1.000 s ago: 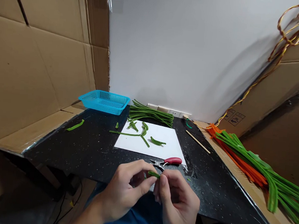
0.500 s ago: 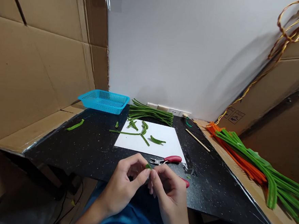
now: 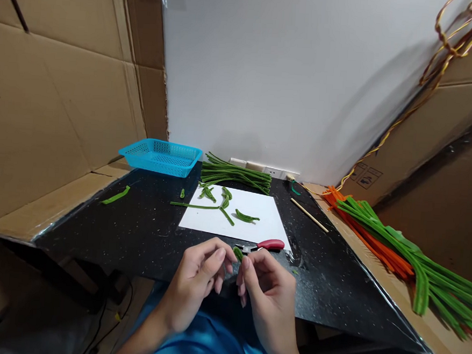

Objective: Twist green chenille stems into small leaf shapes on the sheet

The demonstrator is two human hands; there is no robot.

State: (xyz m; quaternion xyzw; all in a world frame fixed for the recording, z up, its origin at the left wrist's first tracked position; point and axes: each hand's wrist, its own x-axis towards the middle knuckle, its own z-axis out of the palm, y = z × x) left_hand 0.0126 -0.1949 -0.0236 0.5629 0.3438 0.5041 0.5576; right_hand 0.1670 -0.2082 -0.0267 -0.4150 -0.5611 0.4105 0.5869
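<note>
A small fuzzy green pipe-cleaner piece (image 3: 237,253), folded like a leaf, is pinched between the thumb and forefinger of my right hand (image 3: 270,290). My left hand (image 3: 198,279) is just to the left, its fingers curved and apart, the forefinger tip close to the piece. I cannot tell whether that tip touches it. Right behind my hands lie red-handled pliers (image 3: 270,244), partly covered by my fingers. Beyond them, a white sheet (image 3: 200,222) carries a branched green stem (image 3: 226,215) and a loose leaf-like green piece (image 3: 246,217).
At the back stand a blue basket (image 3: 159,166) and a bundle of green pipe cleaners (image 3: 236,176). A wooden stick (image 3: 309,215) lies right of the sheet. Green strips (image 3: 393,244) and orange strips (image 3: 376,249) line the right edge. One green strip (image 3: 115,195) lies far left.
My left thumb has come off the green piece and the left fingers have spread. The piece stays in my right hand, with more of it showing. The view has shifted slightly.
</note>
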